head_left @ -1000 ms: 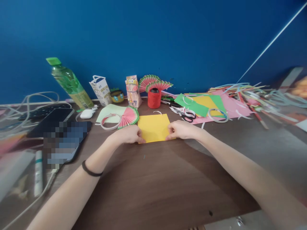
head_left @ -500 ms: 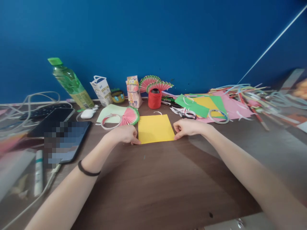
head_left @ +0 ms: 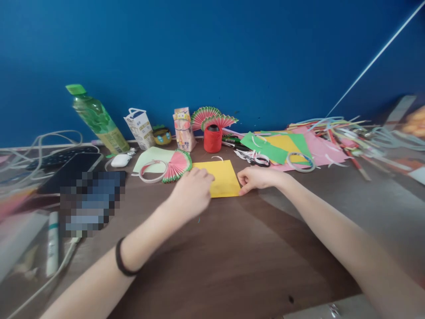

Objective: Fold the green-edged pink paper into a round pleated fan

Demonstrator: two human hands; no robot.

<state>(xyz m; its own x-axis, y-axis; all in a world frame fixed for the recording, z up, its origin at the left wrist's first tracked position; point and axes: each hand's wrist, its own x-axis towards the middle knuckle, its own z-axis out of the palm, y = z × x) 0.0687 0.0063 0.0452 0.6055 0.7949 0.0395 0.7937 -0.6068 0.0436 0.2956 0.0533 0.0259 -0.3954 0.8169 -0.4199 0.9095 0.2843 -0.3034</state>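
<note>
A square sheet of yellow paper (head_left: 224,177) lies flat on the dark wooden table. My left hand (head_left: 195,188), its fingers curled, covers the paper's left part and near left corner; its fingertips are hidden against the sheet. At the near right corner my right hand (head_left: 250,178) pinches the paper between thumb and bent fingers. Just left of the sheet is a pink paper fan with a green edge (head_left: 177,167), partly on pale green paper (head_left: 151,155), with a roll of tape (head_left: 146,178) on top.
Scissors (head_left: 262,158), another tape roll (head_left: 297,168), green paper (head_left: 265,148) and pink paper (head_left: 322,148) lie to the right. A red-wrapped container (head_left: 212,141), small cartons and a green bottle (head_left: 98,117) stand along the blue wall. A tablet (head_left: 99,195) and marker (head_left: 52,248) are left.
My left hand has moved right, from the near left corner onto the paper's left part, hiding more of it. My right hand stays at the near right corner.
</note>
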